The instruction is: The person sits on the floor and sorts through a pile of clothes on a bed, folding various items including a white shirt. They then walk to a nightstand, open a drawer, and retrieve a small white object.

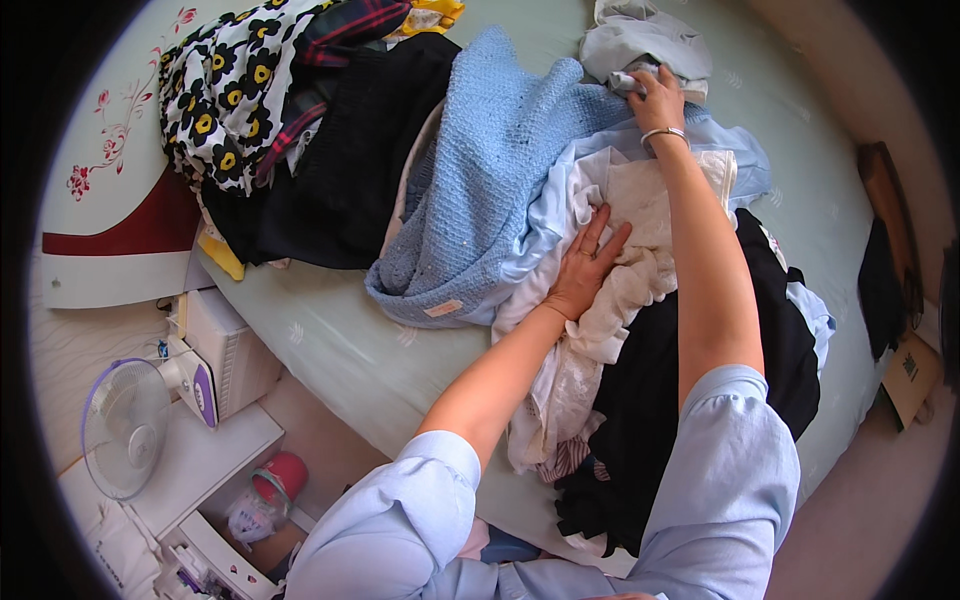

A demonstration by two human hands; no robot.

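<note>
My left hand (585, 266) lies flat, fingers apart, on a heap of white and cream lace garments (626, 247). Farther off, my right hand (658, 101) grips the near edge of a bunched light grey garment (637, 45); part of the fabric is hidden under the fingers. A light blue knitted garment (495, 180) with a small label spreads to the left of both hands. Between the knit and the lace runs smooth pale blue fabric (536, 232). Black clothing (645, 360) lies beneath my right forearm, with a striped piece (562, 457) at its edge.
The garments rest on a pale green bed sheet (337, 345). At the far left are black trousers (352, 157) and a floral garment (232, 90). A fan (127, 427) stands near an open drawer (262, 540). A paper bag (911, 375) is at the right.
</note>
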